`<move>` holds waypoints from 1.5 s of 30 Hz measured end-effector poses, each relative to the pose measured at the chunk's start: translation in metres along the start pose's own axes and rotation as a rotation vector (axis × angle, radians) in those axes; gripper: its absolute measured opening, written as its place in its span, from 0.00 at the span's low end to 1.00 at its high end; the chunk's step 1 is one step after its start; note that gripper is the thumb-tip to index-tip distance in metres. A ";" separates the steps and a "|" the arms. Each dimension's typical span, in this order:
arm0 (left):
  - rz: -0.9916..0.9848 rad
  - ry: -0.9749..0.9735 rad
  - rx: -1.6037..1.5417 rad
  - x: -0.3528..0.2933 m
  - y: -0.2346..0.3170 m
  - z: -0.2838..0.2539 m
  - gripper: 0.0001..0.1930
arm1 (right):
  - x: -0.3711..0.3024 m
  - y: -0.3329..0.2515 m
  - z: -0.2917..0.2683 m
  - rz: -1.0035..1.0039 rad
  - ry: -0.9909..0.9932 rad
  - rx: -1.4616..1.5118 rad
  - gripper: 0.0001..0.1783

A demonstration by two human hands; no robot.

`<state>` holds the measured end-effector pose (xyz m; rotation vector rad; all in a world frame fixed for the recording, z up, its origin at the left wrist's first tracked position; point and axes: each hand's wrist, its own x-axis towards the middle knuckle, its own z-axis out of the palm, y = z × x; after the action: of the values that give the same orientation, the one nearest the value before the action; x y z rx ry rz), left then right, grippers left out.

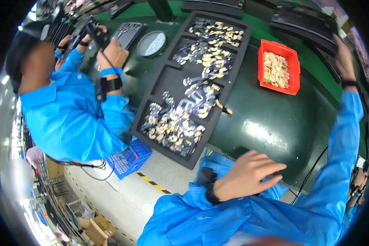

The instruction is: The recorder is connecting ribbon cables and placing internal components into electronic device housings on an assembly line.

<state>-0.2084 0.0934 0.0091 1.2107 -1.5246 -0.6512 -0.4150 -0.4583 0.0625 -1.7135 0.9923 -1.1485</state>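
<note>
My left hand is raised over the near edge of the table, fingers apart and holding nothing. Far to the right, my right hand has its fingers at the near end of a dark, shallow tray and appears to grip it; the fingers are partly blurred. Between my arms and a co-worker lies a long black compartment tray with many small dark and silvery parts bearing cream curved pieces. One such part hangs over its right rim. A red bin farther back holds loose cream pieces.
At the left a co-worker in a blue jacket handles a dark device. A round dish and a flat metal plate sit on the green table. A blue basket stands below the table. Black cables hang at the right.
</note>
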 end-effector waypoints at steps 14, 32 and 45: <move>-0.259 0.307 0.975 0.064 -0.089 -0.166 0.08 | -0.476 -0.052 -0.059 0.464 0.434 0.154 0.29; 0.078 0.407 0.513 0.099 -0.045 -0.055 0.09 | -0.398 -0.133 0.149 0.065 -0.242 -0.101 0.18; 0.274 0.123 0.344 0.074 -0.018 0.001 0.18 | -0.380 -0.121 0.136 0.145 0.099 0.346 0.18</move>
<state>-0.1995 0.0191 0.0219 1.2369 -1.7024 -0.1334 -0.3693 -0.0404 0.0292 -1.3020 0.9004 -1.2383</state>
